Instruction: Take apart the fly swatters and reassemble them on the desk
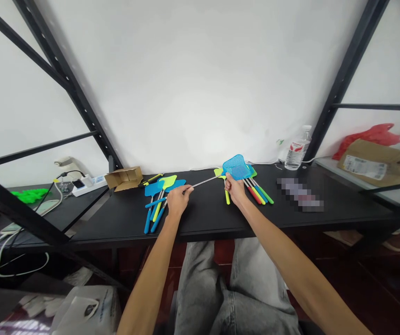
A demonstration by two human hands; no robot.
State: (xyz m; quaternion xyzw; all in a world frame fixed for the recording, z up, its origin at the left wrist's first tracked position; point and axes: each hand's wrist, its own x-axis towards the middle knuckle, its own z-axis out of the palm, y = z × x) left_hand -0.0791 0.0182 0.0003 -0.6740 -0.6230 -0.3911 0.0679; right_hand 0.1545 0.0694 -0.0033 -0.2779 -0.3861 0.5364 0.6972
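A blue fly swatter (236, 166) with a metal rod is held slantwise above the black table, its head up to the right. My left hand (179, 199) is closed around the rod near the blue handle. My right hand (234, 190) pinches the swatter where the rod meets the head. Under and left of my left hand lies a group of blue and yellow-green fly swatters (167, 181), handles toward me. Behind my right hand lies another group with red, yellow and green handles (264, 195), their heads partly hidden. A yellow-green handle (227, 197) lies just left of that hand.
An open cardboard box (124, 178) and a yellow-black utility knife (153, 179) sit at the table's back left. A water bottle (298, 148) stands at the back right, near a blurred patch (300, 194). Black shelf posts (346, 70) rise on both sides. A power strip (88, 184) lies left.
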